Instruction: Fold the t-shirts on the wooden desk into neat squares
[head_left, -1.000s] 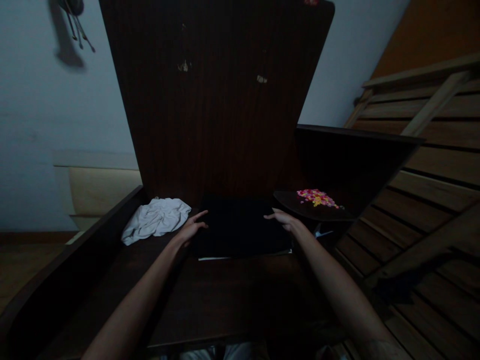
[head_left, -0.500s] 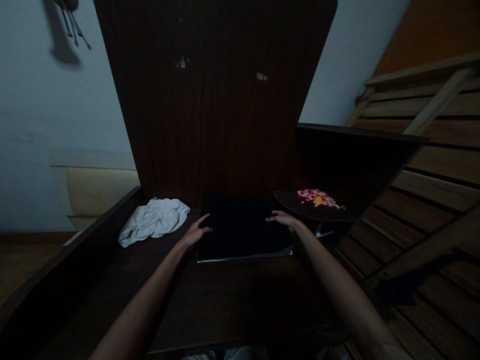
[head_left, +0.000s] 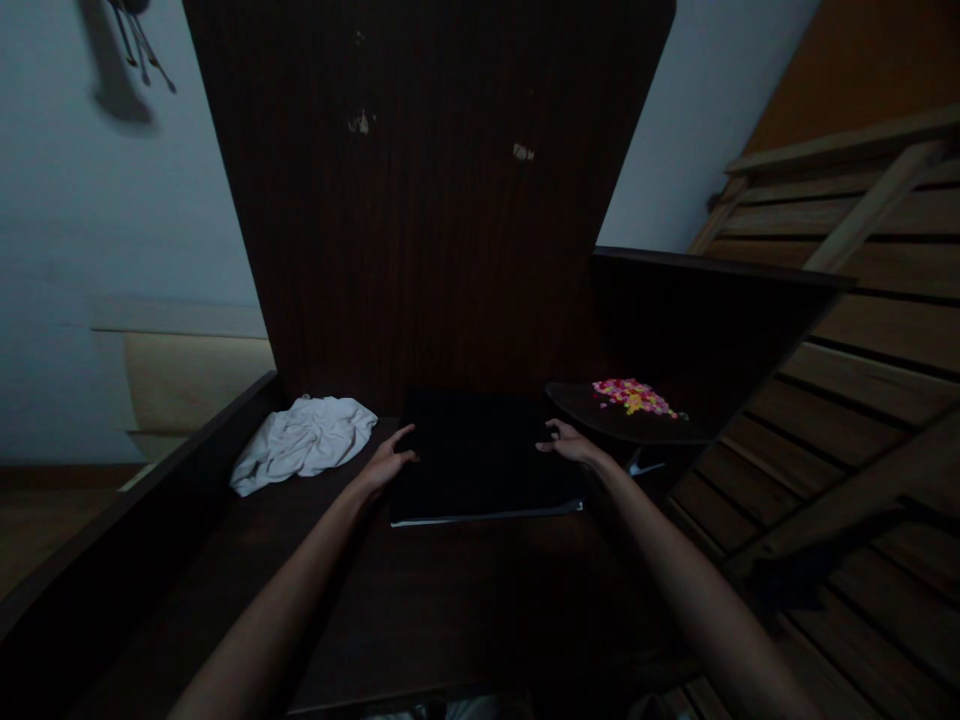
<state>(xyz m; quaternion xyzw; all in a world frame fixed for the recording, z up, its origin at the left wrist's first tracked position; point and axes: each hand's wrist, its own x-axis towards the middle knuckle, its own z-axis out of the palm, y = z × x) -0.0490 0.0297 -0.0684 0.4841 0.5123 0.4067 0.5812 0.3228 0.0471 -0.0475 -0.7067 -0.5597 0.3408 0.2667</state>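
A flat black rectangular thing point(head_left: 480, 460) with a thin pale front edge lies on the dark wooden tabletop; in the dim light I cannot tell if it is a closed laptop or a large folder. My left hand point(head_left: 388, 462) grips its left side, thumb on the top face. On the opposite side my right hand point(head_left: 568, 442) has hold of the right edge, fingers curled there. Parts of the fingers on both hands are hidden in shadow or under the edge.
A crumpled white cloth point(head_left: 306, 443) lies left of the black thing. Small pink and yellow pieces point(head_left: 634, 396) are heaped on a rounded shelf at right. A tall dark panel point(head_left: 450, 230) rises behind, and a slatted wooden frame point(head_left: 862, 380) stands at far right.
The fingers of my right hand have curled in more at the edge, and my left hand's grip has shifted slightly. The black thing stays in nearly the same place.
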